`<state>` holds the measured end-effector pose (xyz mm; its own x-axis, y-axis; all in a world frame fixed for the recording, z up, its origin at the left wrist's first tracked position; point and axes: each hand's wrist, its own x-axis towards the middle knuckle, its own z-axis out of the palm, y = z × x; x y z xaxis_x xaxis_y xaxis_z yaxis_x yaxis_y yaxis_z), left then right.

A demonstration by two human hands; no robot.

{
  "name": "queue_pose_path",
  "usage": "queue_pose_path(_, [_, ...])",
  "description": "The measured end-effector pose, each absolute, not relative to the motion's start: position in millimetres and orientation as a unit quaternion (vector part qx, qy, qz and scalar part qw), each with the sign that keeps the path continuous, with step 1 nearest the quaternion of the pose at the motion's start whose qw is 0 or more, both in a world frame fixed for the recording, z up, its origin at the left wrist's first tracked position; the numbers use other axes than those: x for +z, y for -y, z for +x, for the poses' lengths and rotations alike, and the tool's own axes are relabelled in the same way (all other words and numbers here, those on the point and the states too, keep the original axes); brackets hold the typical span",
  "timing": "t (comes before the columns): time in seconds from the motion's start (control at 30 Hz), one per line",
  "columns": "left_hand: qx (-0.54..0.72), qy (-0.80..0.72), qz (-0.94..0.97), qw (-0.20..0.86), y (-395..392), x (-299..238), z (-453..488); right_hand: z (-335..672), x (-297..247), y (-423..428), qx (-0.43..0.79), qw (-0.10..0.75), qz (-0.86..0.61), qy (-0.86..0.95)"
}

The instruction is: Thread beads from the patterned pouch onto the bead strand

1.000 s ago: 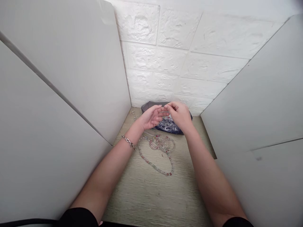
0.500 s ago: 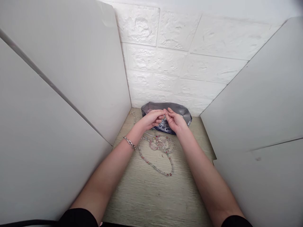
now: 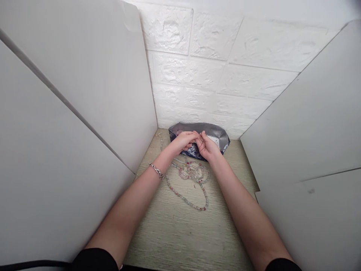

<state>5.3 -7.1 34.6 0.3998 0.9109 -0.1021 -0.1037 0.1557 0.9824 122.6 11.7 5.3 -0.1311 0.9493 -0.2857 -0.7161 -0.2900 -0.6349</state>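
My left hand point(image 3: 184, 142) and my right hand point(image 3: 208, 147) meet at the fingertips above an open pouch point(image 3: 222, 132) with a grey lining and a dark blue and white patterned front. The left fingers are pinched together; the right fingers curl inward with the palm partly turned up. Whatever is between them is too small to make out. Pinkish small pieces show inside the pouch on the left, and a white patch on the right. Below the hands a long string of small pink, green and clear beads point(image 3: 184, 202) lies looped, partly coiled near the pouch.
The pouch stands against a white brick-patterned wall point(image 3: 203, 71) on a pale wood-grained surface point(image 3: 180, 237). White panels rise close on the left point(image 3: 84, 82) and on the right point(image 3: 307, 124). A chain bracelet point(image 3: 156, 171) circles my left wrist.
The right fingers have curled in more, and the right hand has turned slightly, uncovering a white patch in the pouch. Both hands stay above the pouch; the bead string lies as before.
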Motion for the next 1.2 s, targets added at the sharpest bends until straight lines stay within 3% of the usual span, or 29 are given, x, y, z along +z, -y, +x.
queue_pose_path(0.37, [0.384,-0.463,0.52,0.606,2,33,10,115,10,-7,0.727,0.587,-0.32,0.156])
queue_pose_path(1.2, [0.416,-0.469,0.512,0.587,5,32,12,113,11,-6,0.726,0.598,-0.316,0.128])
